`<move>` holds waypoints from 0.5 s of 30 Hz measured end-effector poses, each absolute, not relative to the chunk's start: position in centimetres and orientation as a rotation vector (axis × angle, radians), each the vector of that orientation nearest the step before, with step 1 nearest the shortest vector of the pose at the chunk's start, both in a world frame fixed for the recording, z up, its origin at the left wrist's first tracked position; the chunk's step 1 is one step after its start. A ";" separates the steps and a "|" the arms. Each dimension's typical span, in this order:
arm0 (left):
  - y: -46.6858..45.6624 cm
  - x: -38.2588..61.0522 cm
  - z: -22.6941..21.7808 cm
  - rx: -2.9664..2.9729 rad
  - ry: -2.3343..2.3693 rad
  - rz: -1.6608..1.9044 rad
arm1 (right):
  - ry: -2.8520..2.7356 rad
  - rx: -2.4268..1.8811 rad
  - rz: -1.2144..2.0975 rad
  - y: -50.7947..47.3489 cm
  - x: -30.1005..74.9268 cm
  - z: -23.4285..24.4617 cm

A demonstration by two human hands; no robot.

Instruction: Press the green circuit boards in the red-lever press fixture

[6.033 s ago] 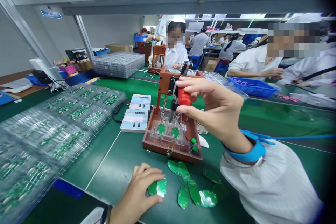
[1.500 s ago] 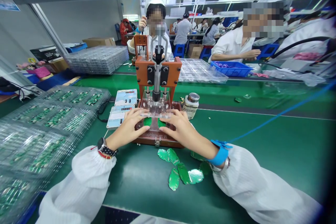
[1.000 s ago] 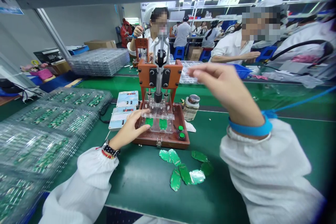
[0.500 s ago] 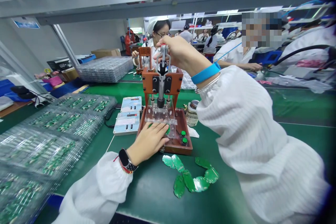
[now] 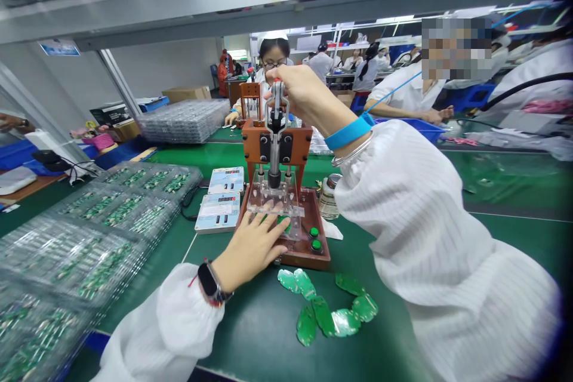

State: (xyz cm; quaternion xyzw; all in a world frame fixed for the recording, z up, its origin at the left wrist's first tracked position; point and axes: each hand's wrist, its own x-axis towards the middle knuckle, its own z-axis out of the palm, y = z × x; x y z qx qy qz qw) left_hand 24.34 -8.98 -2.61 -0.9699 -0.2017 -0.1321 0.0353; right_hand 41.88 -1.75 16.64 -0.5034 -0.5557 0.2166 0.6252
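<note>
My right hand (image 5: 301, 91) is closed around the red-tipped lever (image 5: 277, 95) on top of an orange toggle-clamp press (image 5: 295, 138). Below the plunger sits a clear acrylic plate (image 5: 268, 198). My left hand (image 5: 253, 245) lies with fingers spread at the front left of the press's brown base (image 5: 320, 215), fingertips at the acrylic plate. A green circuit board (image 5: 285, 225) shows partly beside those fingers; the rest is hidden. Several loose green circuit boards (image 5: 322, 315) lie on the bench in front of the press.
Clear trays of circuit boards (image 5: 111, 215) cover the left side. Two meter boxes (image 5: 218, 212) stand left of the press, a glass jar (image 5: 330, 197) right of it. A shelf beam (image 5: 313, 6) runs overhead. A co-worker (image 5: 274, 51) sits opposite.
The fingers of my left hand have spread apart a little, and the hand stays at the fixture. My right hand keeps its hold on the lever. The view has shifted slightly.
</note>
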 end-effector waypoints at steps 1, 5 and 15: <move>-10.0 24.1 -2.9 -2.927 -0.595 -0.445 | -1.336 -1.143 0.476 -2.1 41.9 17.0; -14.8 22.0 -4.2 -2.912 -0.284 -0.617 | -1.511 -1.050 0.239 -5.1 41.0 19.3; -7.9 16.0 -3.8 -2.952 -0.612 -1.108 | -1.895 -0.842 -0.503 -12.2 37.5 10.0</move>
